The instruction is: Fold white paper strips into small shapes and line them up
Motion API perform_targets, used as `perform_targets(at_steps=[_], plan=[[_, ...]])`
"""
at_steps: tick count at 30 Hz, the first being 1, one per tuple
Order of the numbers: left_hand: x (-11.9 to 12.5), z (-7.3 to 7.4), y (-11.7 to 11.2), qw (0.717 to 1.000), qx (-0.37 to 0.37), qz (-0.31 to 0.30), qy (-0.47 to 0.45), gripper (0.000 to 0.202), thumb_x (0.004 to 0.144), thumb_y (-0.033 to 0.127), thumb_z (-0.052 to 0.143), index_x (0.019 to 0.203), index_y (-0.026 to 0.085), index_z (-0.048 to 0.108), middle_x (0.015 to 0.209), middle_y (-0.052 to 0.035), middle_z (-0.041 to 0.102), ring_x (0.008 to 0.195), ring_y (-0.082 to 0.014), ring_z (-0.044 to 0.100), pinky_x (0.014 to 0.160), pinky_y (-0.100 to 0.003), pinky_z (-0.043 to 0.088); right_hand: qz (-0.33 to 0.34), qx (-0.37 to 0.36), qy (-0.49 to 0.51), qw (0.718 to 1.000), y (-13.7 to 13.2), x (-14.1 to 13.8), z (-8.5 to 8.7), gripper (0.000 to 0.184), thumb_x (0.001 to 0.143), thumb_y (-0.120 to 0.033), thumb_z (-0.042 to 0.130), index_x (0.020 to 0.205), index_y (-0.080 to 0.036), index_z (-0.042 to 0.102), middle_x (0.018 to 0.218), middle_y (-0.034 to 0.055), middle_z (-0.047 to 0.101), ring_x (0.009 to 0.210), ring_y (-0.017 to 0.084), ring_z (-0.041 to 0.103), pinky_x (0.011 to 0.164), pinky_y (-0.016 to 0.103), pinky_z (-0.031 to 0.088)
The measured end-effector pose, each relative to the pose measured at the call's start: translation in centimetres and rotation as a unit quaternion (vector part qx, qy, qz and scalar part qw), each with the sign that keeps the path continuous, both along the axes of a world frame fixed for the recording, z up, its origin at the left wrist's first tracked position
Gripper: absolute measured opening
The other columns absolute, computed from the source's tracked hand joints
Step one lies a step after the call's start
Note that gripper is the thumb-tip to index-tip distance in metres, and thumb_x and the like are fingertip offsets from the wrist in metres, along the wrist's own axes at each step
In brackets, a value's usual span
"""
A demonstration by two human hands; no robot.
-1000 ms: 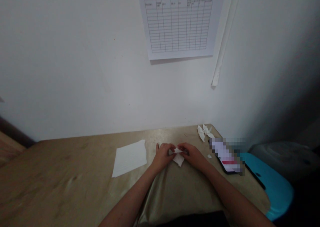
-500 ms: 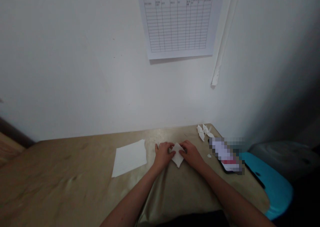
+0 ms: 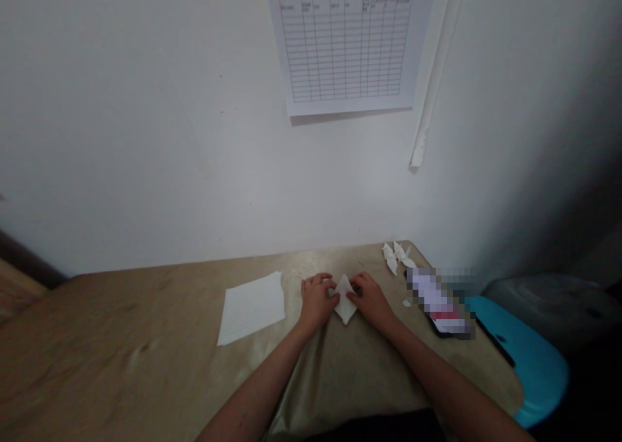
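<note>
Paper diamond, part-folded, pinched in both hands

Lower centre of frame: folded paper diamond (image 3: 345, 302), long points toward top and bottom of frame. Gripped at one side by the left hand (image 3: 318, 302), thumb in front; at the other by the right hand (image 3: 368, 299), fingers curled in. Whether resting on the surface (image 3: 146, 338) or just above: impossible to tell.

Done, so far as visible: diamond outline formed. Layers and creases too small to read. Lacking: spread points like those on the folded paper figures (image 3: 390, 258) at right of centre, near the surface's far corner. By judgement, an in-between stage.

Left of the hands: flat paper sheets (image 3: 253, 309), apparently unfolded. To the right: paper scrap (image 3: 407, 303), then smartphone (image 3: 440, 306), screen pixelated.
</note>
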State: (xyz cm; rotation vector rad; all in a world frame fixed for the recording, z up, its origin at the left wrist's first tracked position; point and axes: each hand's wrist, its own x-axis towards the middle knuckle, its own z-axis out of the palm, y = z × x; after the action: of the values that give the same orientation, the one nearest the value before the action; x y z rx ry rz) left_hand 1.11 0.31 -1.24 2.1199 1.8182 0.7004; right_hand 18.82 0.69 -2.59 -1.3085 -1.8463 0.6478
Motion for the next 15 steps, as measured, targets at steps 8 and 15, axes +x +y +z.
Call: perform_targets(at_steps=[8,15], plan=[[0.01,-0.06,0.09,1.0,-0.008,0.0,0.009,0.027,0.072,0.023,0.068,0.099,0.026,0.075,0.134,-0.0009,0.063,0.125,-0.029,0.049,0.114,-0.048,0.027,0.006,-0.004,-0.008,1.0,-0.06,0.01,0.04,0.031,0.072,-0.002,0.056,0.097,-0.017,0.067,0.1,0.0049,0.058,0.093,0.018,0.058,0.088,0.03,0.048],[-0.04,0.01,-0.16,1.0,0.001,-0.008,0.001,0.041,0.071,0.021,0.067,0.111,0.028,0.071,0.135,-0.0018,0.062,0.126,-0.0288,0.049,0.114,-0.05,0.025,0.027,0.009,-0.048,0.998,-0.16,0.03,0.14,0.032,0.072,-0.001,0.054,0.096,-0.017,0.067,0.103,0.0068,0.058,0.101,0.02,0.056,0.095,0.031,0.045]])
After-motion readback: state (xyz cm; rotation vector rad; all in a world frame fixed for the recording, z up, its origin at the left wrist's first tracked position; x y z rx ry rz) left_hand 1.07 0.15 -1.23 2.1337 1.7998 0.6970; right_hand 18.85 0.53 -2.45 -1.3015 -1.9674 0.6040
